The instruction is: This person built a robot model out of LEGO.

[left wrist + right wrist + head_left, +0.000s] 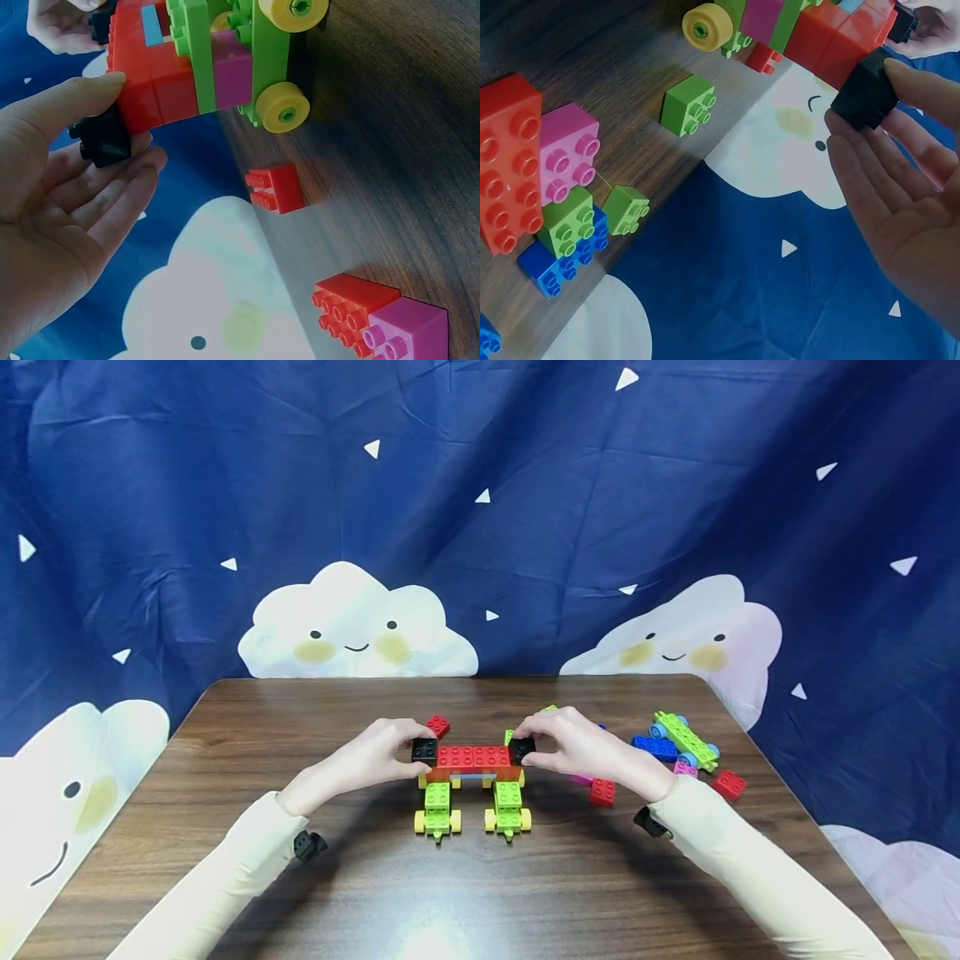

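A red block row [473, 762] tops a wheeled toy build in the middle of the table. At its left end my left hand [384, 748] pinches a black brick [109, 140] between thumb and fingers. My right hand [564, 742] holds a second black brick [865, 90] at the right end, thumb on one side and fingers on the other. Under the red row are green and magenta pieces and a yellow wheel [283, 107]. Two green wheeled pieces, a left one [437, 802] and a right one [507, 802], stick out toward me.
Right of the build lie a green car base with blue wheels [684, 737], a blue brick [655, 748] and red bricks, one near the right edge [729, 785]. A small red brick [438, 725] sits behind the build. Several more bricks lie behind my right hand, including a green one [688, 105].
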`<state>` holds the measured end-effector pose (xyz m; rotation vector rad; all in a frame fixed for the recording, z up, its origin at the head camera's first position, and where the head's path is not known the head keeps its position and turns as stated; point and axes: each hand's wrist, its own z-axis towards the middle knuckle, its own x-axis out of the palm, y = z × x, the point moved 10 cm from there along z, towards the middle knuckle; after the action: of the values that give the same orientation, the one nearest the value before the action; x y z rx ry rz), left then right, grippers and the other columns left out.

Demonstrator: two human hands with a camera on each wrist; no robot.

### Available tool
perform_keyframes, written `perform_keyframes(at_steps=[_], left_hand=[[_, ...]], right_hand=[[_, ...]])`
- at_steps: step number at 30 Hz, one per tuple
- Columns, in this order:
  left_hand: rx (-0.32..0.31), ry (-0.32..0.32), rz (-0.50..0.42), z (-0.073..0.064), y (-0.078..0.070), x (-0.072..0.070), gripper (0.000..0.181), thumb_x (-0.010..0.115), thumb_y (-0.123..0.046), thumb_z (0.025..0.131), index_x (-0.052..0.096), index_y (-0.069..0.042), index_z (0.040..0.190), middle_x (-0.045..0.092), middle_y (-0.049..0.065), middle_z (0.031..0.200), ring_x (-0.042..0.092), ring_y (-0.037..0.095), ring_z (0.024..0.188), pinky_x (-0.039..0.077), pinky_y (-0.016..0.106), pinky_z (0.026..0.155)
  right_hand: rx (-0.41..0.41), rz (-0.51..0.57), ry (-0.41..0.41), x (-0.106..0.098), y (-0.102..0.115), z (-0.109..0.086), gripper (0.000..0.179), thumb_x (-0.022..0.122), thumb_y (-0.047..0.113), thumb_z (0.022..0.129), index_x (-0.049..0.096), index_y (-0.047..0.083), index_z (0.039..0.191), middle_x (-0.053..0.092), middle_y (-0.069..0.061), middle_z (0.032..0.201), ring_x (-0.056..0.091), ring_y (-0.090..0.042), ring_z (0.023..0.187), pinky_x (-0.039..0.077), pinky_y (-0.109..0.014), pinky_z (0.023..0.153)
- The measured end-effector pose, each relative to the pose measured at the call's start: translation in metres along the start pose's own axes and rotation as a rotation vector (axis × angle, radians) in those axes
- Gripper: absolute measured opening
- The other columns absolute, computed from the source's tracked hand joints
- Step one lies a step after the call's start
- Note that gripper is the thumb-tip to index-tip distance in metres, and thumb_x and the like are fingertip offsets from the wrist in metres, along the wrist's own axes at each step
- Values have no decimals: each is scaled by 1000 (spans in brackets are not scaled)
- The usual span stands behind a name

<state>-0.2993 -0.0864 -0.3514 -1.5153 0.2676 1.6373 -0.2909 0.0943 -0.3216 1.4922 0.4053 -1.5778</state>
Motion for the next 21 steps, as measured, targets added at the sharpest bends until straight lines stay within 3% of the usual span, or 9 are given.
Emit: perform_keyframes(at_steps=[12, 21], left_hand=[[-4, -2, -15, 0, 0, 0, 34, 81, -19, 81, 70, -6, 111, 71, 1, 96, 61, 18, 78, 49, 21, 70], [-5, 10, -9, 2, 0, 1, 33, 80, -21, 82, 70, -7, 109, 70, -1, 93, 59, 12, 76, 48, 18, 68]], right_hand=[[-29, -62, -5, 0, 10, 4, 27, 79, 15, 83, 73, 4, 107, 74, -7, 103, 70, -18, 92, 59, -35, 82], [-4, 13, -18, -1, 5, 5, 30, 82, 12, 80, 73, 2, 107, 74, -10, 103, 69, -21, 92, 59, -40, 82]])
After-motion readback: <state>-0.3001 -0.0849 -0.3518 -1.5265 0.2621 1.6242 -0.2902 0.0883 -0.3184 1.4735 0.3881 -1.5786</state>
